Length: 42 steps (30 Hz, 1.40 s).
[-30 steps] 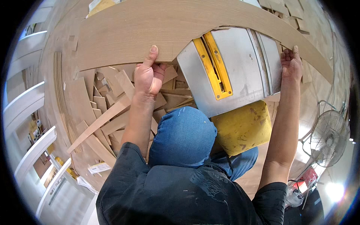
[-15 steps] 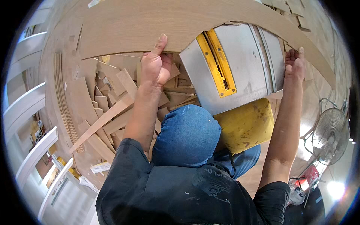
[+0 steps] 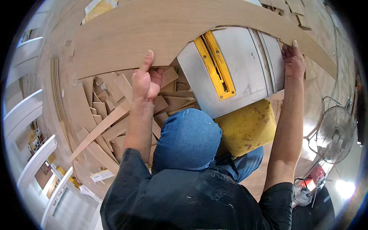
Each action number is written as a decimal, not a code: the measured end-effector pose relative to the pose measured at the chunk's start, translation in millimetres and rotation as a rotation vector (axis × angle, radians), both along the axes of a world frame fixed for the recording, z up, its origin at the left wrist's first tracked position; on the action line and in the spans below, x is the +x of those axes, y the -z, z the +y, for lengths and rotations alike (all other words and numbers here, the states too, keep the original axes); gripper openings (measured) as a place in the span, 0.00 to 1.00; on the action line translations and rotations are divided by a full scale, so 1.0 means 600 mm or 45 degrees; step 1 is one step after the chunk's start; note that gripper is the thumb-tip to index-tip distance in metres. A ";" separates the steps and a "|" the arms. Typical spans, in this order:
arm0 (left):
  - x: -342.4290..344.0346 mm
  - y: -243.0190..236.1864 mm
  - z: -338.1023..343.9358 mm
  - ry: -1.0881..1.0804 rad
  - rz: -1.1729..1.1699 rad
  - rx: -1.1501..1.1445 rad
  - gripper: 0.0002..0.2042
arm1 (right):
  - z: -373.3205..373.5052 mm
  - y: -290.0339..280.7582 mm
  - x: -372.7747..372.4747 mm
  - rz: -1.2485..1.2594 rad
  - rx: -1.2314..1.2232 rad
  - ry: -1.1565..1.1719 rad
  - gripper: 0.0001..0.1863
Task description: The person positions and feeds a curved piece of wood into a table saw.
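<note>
A long light-brown wooden board (image 3: 138, 34) with a curved cut-out in its near edge spans the far part of the head view. My left hand (image 3: 147, 80) grips its near edge left of the cut-out, thumb on top and fingers beneath. At the right, my right hand (image 3: 293, 61) is closed on the narrower end in the same way. The board lies across the silver top of a table saw (image 3: 241, 57), covering its far part. A yellow slotted insert plate (image 3: 214, 65) shows within the cut-out; I cannot make out a blade.
Wood offcuts (image 3: 111, 126) are heaped left of the saw. A stack of thin strips (image 3: 61, 107) lies farther left, near white curved rails (image 3: 28, 109). The saw's yellow body (image 3: 249, 128) is by my knees. A fan (image 3: 335, 134) stands at the right.
The board's left end has swung toward me, with my left hand moving left and nearer. My right hand has shifted slightly left and still holds the board.
</note>
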<state>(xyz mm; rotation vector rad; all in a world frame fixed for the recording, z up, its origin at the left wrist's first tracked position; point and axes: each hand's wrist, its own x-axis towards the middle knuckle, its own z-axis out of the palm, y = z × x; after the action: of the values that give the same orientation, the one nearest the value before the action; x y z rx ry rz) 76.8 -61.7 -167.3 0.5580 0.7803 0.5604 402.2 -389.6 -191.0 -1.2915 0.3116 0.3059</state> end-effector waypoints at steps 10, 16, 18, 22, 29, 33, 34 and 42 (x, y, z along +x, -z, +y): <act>-0.010 -0.003 -0.012 -0.040 0.041 -0.056 0.20 | 0.008 -0.010 -0.001 -0.004 -0.031 0.039 0.13; 0.015 -0.006 -0.014 -0.009 0.072 -0.035 0.18 | 0.000 0.001 0.007 0.006 -0.099 0.136 0.13; 0.021 -0.009 -0.018 -0.008 0.045 -0.016 0.19 | 0.000 0.005 0.008 -0.019 -0.071 0.174 0.13; 0.028 -0.012 -0.016 -0.001 0.048 -0.046 0.19 | -0.011 0.016 0.014 -0.039 -0.006 0.183 0.12; 0.048 0.002 -0.012 0.014 0.046 -0.050 0.18 | -0.019 0.025 0.022 -0.094 0.025 0.276 0.12; 0.060 -0.003 -0.014 -0.015 -0.012 0.007 0.18 | -0.026 0.037 0.032 -0.069 -0.016 0.281 0.11; 0.060 -0.003 -0.016 -0.012 0.005 0.007 0.18 | -0.027 0.034 0.032 -0.055 -0.022 0.259 0.10; 0.054 -0.003 -0.013 0.009 0.001 0.023 0.19 | -0.014 0.018 0.021 -0.019 0.009 0.075 0.11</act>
<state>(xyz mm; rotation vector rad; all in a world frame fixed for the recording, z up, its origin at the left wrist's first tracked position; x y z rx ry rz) 109.3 -69.6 -165.5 0.5775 0.7745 0.5613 415.0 -398.3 -201.7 -1.2748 0.3354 0.2472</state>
